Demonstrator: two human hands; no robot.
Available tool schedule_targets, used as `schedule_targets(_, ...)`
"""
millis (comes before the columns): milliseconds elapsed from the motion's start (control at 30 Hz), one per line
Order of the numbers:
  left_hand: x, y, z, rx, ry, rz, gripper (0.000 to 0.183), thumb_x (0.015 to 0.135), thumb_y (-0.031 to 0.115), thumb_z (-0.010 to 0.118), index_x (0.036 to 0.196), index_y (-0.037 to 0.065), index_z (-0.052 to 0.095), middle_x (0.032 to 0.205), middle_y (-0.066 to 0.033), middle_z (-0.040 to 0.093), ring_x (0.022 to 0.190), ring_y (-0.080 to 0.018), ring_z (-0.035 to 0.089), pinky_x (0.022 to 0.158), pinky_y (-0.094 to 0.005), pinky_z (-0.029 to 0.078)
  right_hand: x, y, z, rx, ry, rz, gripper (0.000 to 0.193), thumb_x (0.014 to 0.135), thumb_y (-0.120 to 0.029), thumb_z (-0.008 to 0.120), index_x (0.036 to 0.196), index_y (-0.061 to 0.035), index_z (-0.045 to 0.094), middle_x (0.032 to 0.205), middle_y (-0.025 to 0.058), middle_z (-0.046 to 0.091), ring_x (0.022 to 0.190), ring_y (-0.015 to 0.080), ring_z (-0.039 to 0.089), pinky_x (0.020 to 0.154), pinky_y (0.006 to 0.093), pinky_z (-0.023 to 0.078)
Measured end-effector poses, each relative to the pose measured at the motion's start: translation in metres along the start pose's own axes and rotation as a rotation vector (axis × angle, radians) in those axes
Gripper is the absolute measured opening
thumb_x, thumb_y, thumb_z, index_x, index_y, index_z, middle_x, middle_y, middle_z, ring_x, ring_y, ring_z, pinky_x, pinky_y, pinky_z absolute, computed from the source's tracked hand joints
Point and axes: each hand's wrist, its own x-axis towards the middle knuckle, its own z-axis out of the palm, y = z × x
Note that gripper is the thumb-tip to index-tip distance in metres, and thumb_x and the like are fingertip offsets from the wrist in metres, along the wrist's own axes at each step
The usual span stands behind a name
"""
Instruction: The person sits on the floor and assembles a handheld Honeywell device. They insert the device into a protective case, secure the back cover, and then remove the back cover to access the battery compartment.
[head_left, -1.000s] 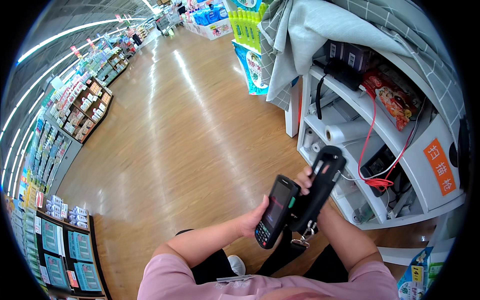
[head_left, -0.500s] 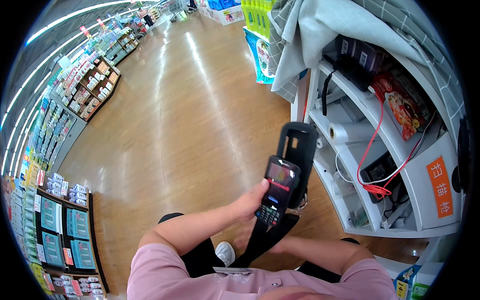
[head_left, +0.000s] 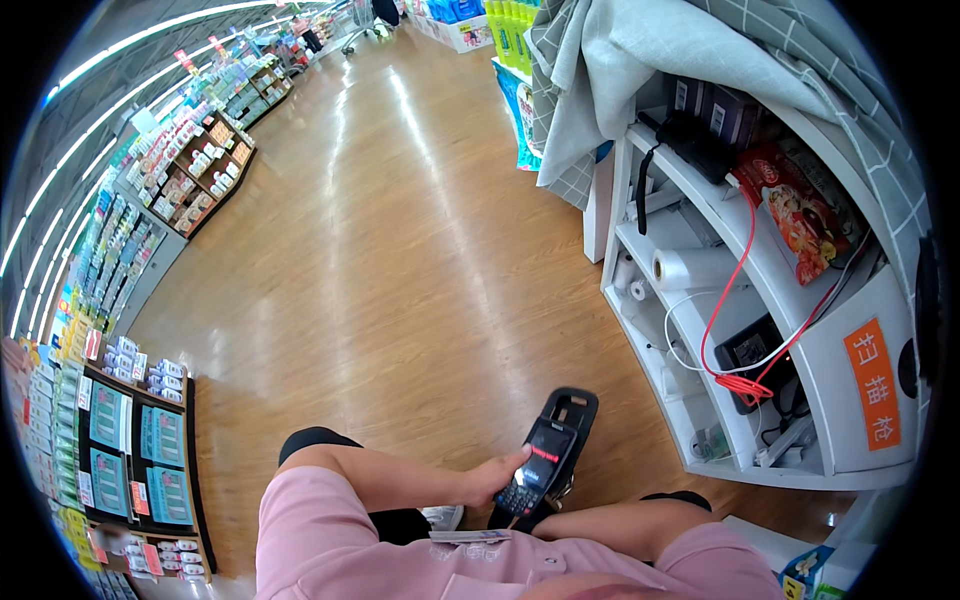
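Note:
My left hand (head_left: 490, 480) grips a handheld barcode terminal (head_left: 540, 465) by its left side, with the thumb along its edge. The terminal is black, with a lit screen above a keypad. A black holster (head_left: 580, 410) with an opening at its top lies behind the terminal and sticks out past its upper right. Below them, my right forearm (head_left: 600, 528) reaches in from the right. My right hand is hidden around the terminal's lower end, so its fingers do not show.
On the right stands a white shelf unit (head_left: 690, 390) with a roll of clear film (head_left: 690, 268), a red cable (head_left: 735, 300) and a red food packet (head_left: 790, 205). Grey checked cloth (head_left: 640, 50) drapes over it. Stocked shelves (head_left: 190, 420) line the left.
The terminal and holster have come down toward my body. My left hand has moved down with them, and my right hand has gone out of sight behind them.

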Motion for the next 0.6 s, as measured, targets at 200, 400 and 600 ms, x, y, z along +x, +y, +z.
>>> schedule_targets(200,0.009,-0.029,-0.017,-0.075,0.042,-0.051,0.052,0.098,0.050,0.035,0.116,0.007,0.057,0.094,-0.0094,0.068,0.075,-0.0214,0.067,0.059,-0.0323,0.055,-0.002,0.027,0.009,-0.220,-0.004,0.038,0.049,0.095,-0.048,0.041,0.065,-0.0101,0.049,0.063,0.0058,0.047,0.067,0.0233,0.052,0.079,0.0352,0.049)
schedule_targets(400,0.022,-0.058,-0.041,-0.016,0.303,0.017,0.051,0.096,0.050,0.043,0.112,0.004,0.057,0.094,-0.0105,0.068,0.075,-0.0196,0.067,0.069,-0.0314,0.055,-0.002,0.040,0.011,-0.326,0.011,0.039,0.047,0.093,-0.047,0.042,0.068,-0.0091,0.052,0.067,0.0075,0.050,0.069,0.0246,0.054,0.079,0.0361,0.049)
schedule_targets(600,0.027,-0.046,-0.042,-0.008,0.355,0.089,0.051,0.096,0.050,0.043,0.109,0.003,0.058,0.088,-0.0094,0.068,0.070,-0.0191,0.067,0.065,-0.0317,0.055,0.018,0.031,0.010,-0.407,0.014,-0.022,0.045,0.092,-0.046,0.044,0.071,-0.0081,0.056,0.071,0.0093,0.054,0.072,0.0259,0.056,0.079,0.0371,0.049)
